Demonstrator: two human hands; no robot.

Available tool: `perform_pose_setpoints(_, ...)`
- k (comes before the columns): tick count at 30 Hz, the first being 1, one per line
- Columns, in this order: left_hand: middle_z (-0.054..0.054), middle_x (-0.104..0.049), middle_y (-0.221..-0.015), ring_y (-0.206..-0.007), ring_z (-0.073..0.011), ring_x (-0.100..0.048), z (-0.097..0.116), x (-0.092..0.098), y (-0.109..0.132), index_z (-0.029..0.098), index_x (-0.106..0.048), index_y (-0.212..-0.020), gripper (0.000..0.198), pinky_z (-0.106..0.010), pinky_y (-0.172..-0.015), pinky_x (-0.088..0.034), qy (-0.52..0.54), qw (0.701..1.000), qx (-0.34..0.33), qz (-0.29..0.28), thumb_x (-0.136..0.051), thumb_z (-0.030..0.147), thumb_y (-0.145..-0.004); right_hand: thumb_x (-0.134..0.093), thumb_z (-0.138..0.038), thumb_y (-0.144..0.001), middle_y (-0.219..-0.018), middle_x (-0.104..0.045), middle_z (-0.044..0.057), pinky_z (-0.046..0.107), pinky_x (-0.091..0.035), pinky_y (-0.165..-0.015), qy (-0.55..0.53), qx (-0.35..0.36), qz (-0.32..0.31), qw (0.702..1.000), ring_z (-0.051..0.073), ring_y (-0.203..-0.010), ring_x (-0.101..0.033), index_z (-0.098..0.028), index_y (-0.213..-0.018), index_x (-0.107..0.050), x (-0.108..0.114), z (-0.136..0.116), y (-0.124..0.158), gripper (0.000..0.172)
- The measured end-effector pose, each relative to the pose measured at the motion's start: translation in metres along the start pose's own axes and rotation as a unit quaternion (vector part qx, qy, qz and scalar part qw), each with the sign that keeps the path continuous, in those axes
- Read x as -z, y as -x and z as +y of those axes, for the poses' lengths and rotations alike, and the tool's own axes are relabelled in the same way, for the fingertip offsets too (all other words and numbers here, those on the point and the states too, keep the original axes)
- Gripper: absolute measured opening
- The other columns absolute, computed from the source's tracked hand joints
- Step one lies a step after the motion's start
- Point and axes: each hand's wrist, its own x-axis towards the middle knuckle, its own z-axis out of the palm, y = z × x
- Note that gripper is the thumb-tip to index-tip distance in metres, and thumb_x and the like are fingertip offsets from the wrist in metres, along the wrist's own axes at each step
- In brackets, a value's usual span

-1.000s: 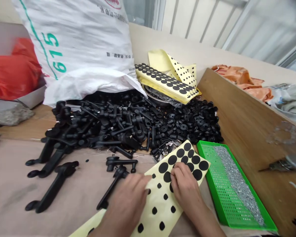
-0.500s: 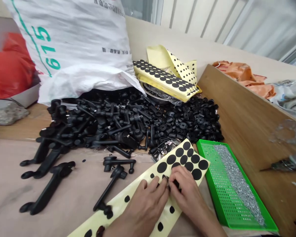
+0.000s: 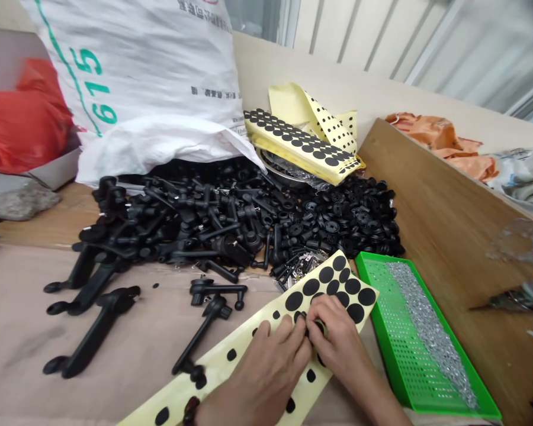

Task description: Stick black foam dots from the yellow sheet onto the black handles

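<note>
A pale yellow sheet (image 3: 213,378) of black round stickers lies slanted across the work surface beneath both hands. My left hand (image 3: 266,367) rests on the sheet with its fingers stretched over it, their tips close to my right fingertips. My right hand (image 3: 340,334) is closed in a pinch at the edge of a black sticker among the large dots; the fingers partly hide that sticker. Larger round stickers (image 3: 352,286) fill the sheet's far right end, while small black dots (image 3: 231,354) are scattered along the rest. A black crank-like handle (image 3: 199,337) lies beside the sheet's left edge.
A green tray (image 3: 384,349) with small silver parts (image 3: 430,331) stands at the right, by a wooden board (image 3: 448,219). Behind lie heaped black handles (image 3: 195,219) and round black parts (image 3: 337,219), a white sack (image 3: 146,71) and more sticker sheets (image 3: 302,139).
The view has shifted slightly, so things appear a little further right. Both hands stay at nearly the same place on the sheet, with the right fingers still pinched.
</note>
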Motion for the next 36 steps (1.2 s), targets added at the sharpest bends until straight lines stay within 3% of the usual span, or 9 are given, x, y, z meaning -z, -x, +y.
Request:
perform_pose_setpoints(7,-0.008,-0.059,-0.124,-0.116,-0.027,-0.046,-0.009,0.005,0.005,0.016,-0.053,-0.115,0.031,-0.038,-0.083,-0.042,0.069,0.997,-0.006,0.022,-0.047,0.012,-0.084,-0.044,-0.007,-0.085,-0.08,-0.057,0.003,0.033,-0.044,-0.07,-0.043,0.025,-0.016,0.999,0.019,-0.079,-0.052,-0.021,-0.074,-0.048,0.001,0.0,0.005,0.018)
perform_pose_setpoints(13,-0.008,-0.065,-0.089,-0.084,-0.0216,-0.059,-0.04,0.043,0.042,0.017,-0.057,-0.094,0.023,-0.033,-0.075,-0.046,0.026,0.968,0.145,0.203,-0.037,0.008,-0.088,-0.042,-0.006,-0.086,-0.082,-0.059,0.004,0.036,-0.047,-0.071,-0.034,0.051,-0.025,0.998,0.021,-0.081,-0.054,-0.022,-0.075,-0.047,0.003,-0.006,0.007,0.02)
perform_pose_setpoints(18,-0.011,-0.069,-0.082,-0.074,-0.0277,-0.064,-0.071,0.038,0.066,0.012,-0.057,-0.105,0.027,-0.037,-0.063,-0.05,-0.074,0.943,0.297,0.129,-0.04,0.023,-0.088,-0.046,-0.008,-0.083,-0.086,-0.064,0.004,0.036,-0.05,-0.076,-0.091,0.008,-0.053,0.994,0.022,-0.091,-0.059,-0.023,-0.07,-0.049,0.011,-0.006,0.004,0.02)
perform_pose_setpoints(22,-0.007,-0.07,-0.088,-0.077,-0.0249,-0.067,-0.077,0.032,0.065,0.019,-0.054,-0.107,0.026,-0.032,-0.064,-0.051,0.104,0.921,0.347,0.146,-0.043,0.026,-0.084,-0.055,-0.014,-0.078,-0.088,-0.067,0.005,0.037,-0.049,-0.083,-0.244,-0.085,-0.037,0.965,0.024,-0.097,-0.061,-0.022,-0.069,-0.054,0.016,0.007,0.004,0.012)
perform_pose_setpoints(24,-0.002,-0.069,-0.084,-0.069,-0.02,-0.065,-0.073,0.036,0.061,0.023,-0.051,-0.107,0.025,-0.027,-0.059,-0.05,0.266,0.871,0.369,0.186,-0.048,0.031,-0.084,-0.059,-0.019,-0.076,-0.086,-0.067,0.005,0.036,-0.049,-0.08,-0.361,-0.155,0.011,0.919,0.024,-0.091,-0.062,-0.022,-0.068,-0.057,0.018,0.013,0.004,0.009)
perform_pose_setpoints(27,0.002,-0.065,-0.079,-0.053,-0.0127,-0.054,-0.063,0.048,0.052,0.025,-0.048,-0.111,0.032,-0.021,-0.05,-0.044,0.488,0.746,0.397,0.219,-0.055,0.036,-0.082,-0.065,-0.025,-0.073,-0.085,-0.065,0.004,0.034,-0.048,-0.076,-0.487,-0.222,0.075,0.841,0.022,-0.084,-0.061,-0.021,-0.066,-0.057,0.019,0.015,0.002,0.011)
perform_pose_setpoints(31,0.004,-0.058,-0.06,-0.052,-0.0122,-0.049,-0.048,0.057,0.032,0.021,-0.049,-0.122,0.046,-0.021,-0.05,-0.041,0.665,0.603,0.396,0.195,-0.059,0.037,-0.08,-0.064,-0.028,-0.071,-0.088,-0.065,0.004,0.035,-0.049,-0.08,-0.537,-0.252,0.075,0.802,0.02,-0.083,-0.062,-0.02,-0.068,-0.057,0.02,0.008,-0.003,0.01)
perform_pose_setpoints(33,0.005,-0.054,-0.052,-0.051,-0.0124,-0.048,-0.041,0.057,0.022,0.019,-0.047,-0.128,0.053,-0.02,-0.049,-0.038,0.711,0.558,0.395,0.168,-0.059,0.04,-0.08,-0.064,-0.026,-0.071,-0.088,-0.065,0.004,0.035,-0.05,-0.081,-0.562,-0.268,0.06,0.781,0.018,-0.083,-0.063,-0.02,-0.069,-0.058,0.02,0.003,-0.004,0.009)
perform_pose_setpoints(36,0.007,-0.053,-0.055,-0.048,-0.0094,-0.045,-0.032,0.052,0.012,0.021,-0.04,-0.136,0.071,-0.019,-0.047,-0.034,0.737,0.537,0.386,0.14,-0.069,0.039,-0.074,-0.064,-0.026,-0.071,-0.092,-0.066,0.004,0.035,-0.052,-0.079,-0.592,-0.282,0.022,0.754,0.017,-0.081,-0.064,-0.019,-0.07,-0.059,0.019,-0.005,-0.003,0.009)
